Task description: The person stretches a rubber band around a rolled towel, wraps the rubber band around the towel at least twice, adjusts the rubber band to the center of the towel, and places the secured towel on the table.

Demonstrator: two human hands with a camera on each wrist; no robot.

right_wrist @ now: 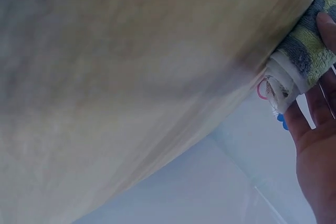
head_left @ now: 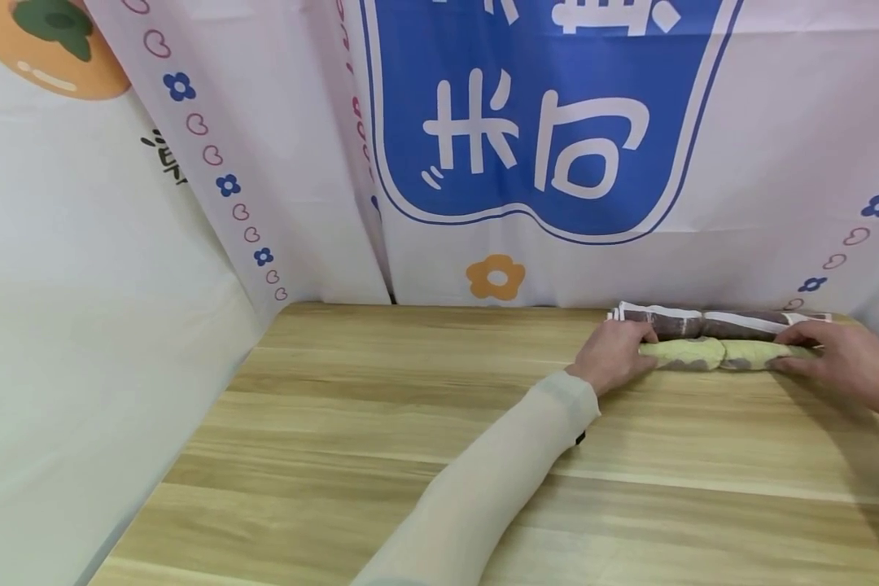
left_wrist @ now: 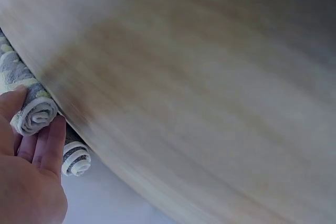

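A rolled yellow-green and grey towel (head_left: 684,353) lies near the back right of the table, parallel to its back edge. My left hand (head_left: 615,352) grips its left end, thumb on one side and fingers on the other. At the other end my right hand (head_left: 842,358) holds the roll the same way. Right behind it lies a rolled dark brown and white towel (head_left: 740,324). The left wrist view shows the spiral end of the yellow-grey towel (left_wrist: 39,116) between thumb and fingers, with the brown roll's striped end (left_wrist: 76,160) beyond. In the right wrist view, the towel's looser end (right_wrist: 294,74) shows.
Wood-grain table (head_left: 381,439) stretches to the left and front of the rolls. A white printed cloth (head_left: 439,268) with a blue emblem hangs along the back edge. Another pale cloth (head_left: 80,325) hangs at the left side.
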